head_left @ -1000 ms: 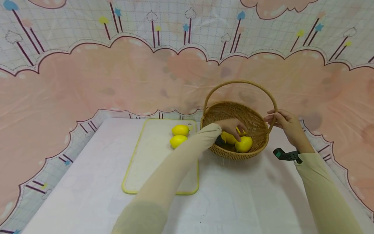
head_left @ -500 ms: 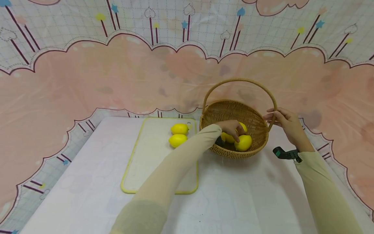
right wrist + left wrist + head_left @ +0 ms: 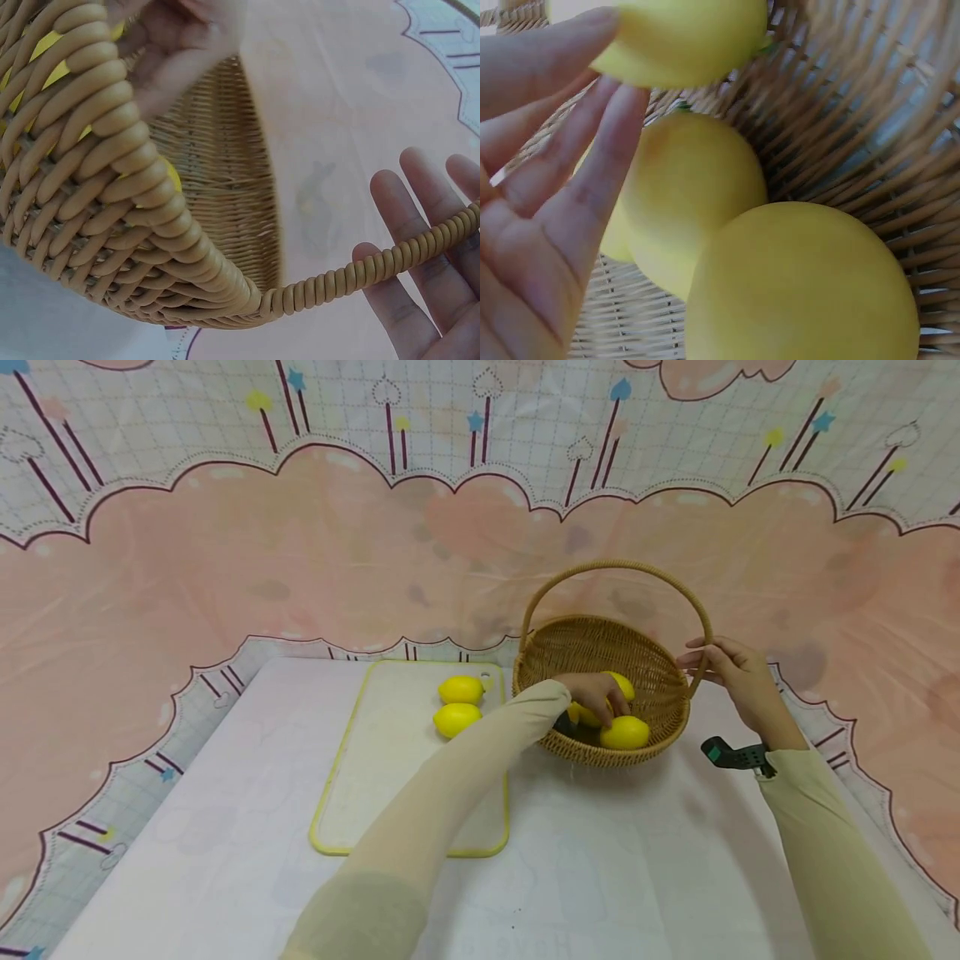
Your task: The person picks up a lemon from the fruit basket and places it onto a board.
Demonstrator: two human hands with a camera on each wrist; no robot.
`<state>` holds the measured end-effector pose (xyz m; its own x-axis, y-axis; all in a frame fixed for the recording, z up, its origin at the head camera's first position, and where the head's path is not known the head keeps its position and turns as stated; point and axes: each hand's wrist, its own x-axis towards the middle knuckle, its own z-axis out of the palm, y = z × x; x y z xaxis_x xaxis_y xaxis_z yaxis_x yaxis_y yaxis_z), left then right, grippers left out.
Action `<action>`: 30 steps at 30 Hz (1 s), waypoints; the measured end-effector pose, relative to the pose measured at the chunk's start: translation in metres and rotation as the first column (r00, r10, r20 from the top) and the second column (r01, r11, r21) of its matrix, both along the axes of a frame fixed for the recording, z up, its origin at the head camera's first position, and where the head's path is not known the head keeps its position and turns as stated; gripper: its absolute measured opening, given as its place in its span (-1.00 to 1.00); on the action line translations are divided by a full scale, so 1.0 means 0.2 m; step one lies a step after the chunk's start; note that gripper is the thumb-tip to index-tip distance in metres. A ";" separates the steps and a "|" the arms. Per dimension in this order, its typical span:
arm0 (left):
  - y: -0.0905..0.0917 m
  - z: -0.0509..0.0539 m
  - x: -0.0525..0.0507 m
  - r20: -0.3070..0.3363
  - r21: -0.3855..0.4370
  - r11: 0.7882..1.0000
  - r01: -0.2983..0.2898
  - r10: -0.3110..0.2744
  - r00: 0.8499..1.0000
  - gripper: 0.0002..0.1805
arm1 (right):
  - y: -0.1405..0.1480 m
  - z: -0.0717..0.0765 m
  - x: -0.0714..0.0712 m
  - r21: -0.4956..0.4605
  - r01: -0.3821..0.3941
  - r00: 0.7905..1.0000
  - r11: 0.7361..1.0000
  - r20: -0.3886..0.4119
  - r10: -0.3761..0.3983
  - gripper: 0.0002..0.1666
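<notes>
In the head view, the left hand [image 3: 597,695] reaches into the wicker basket [image 3: 645,652], its fingers at the front lemon [image 3: 626,733]. From the left wrist, the thumb and fingers of the left hand [image 3: 555,165] pinch a lemon [image 3: 690,37] at the top of the frame, with more lemons [image 3: 802,285] beside and below it. At the basket's right side, the right hand [image 3: 738,681] holds the handle [image 3: 618,564]. The right wrist view shows the handle [image 3: 330,289] crossing the extended fingers [image 3: 416,225] of that hand.
Left of the basket lies a white cutting board [image 3: 397,752] with a yellow edge. Two lemons [image 3: 457,721] rest near its right edge, partly beside the left sleeve [image 3: 427,810]. A patterned cloth [image 3: 375,560] hangs behind the white table [image 3: 600,860].
The front lemon has turned to lie more sideways and sits slightly lower under the left hand's fingers. The right hand has stayed at the handle.
</notes>
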<state>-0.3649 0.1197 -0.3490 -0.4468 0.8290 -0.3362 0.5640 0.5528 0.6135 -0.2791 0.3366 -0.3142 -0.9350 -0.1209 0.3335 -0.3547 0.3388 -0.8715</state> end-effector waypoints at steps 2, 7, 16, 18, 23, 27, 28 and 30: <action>0.00 0.00 0.01 0.017 -0.009 1.000 0.022 -0.022 1.000 -0.53 | 0.00 0.00 0.00 0.001 0.000 1.000 1.000 -0.004 0.000 -0.63; 0.00 0.01 0.01 -0.033 -0.071 0.995 0.076 -0.079 0.996 -0.51 | 0.01 0.00 0.00 0.003 -0.003 1.000 1.000 -0.012 0.003 -0.63; -0.01 0.00 0.02 -0.014 -0.167 0.980 0.111 -0.115 0.993 -0.35 | 0.01 0.00 0.00 0.008 -0.005 1.000 1.000 -0.007 0.005 -0.64; -0.01 0.00 0.02 -0.009 -0.159 0.982 0.104 -0.107 0.994 -0.33 | 0.01 0.00 0.00 0.001 -0.011 1.000 1.000 -0.008 0.011 -0.64; 0.00 -0.01 0.02 -0.029 -0.160 0.980 0.121 -0.127 0.991 -0.43 | 0.01 0.00 -0.01 -0.028 -0.030 1.000 0.999 -0.008 0.030 -0.65; 0.00 -0.01 0.02 -0.068 -0.172 0.975 0.143 -0.156 0.985 -0.53 | 0.01 0.00 -0.01 -0.035 -0.035 0.999 0.999 -0.005 0.035 -0.65; 0.00 -0.01 0.02 -0.072 -0.172 0.975 0.144 -0.158 0.985 -0.54 | 0.01 0.00 -0.01 -0.034 -0.034 0.999 0.999 -0.003 0.034 -0.65; 0.00 -0.01 0.03 -0.079 -0.178 0.975 0.134 -0.150 0.986 -0.42 | 0.01 0.00 -0.01 -0.031 -0.031 1.000 0.999 -0.002 0.031 -0.65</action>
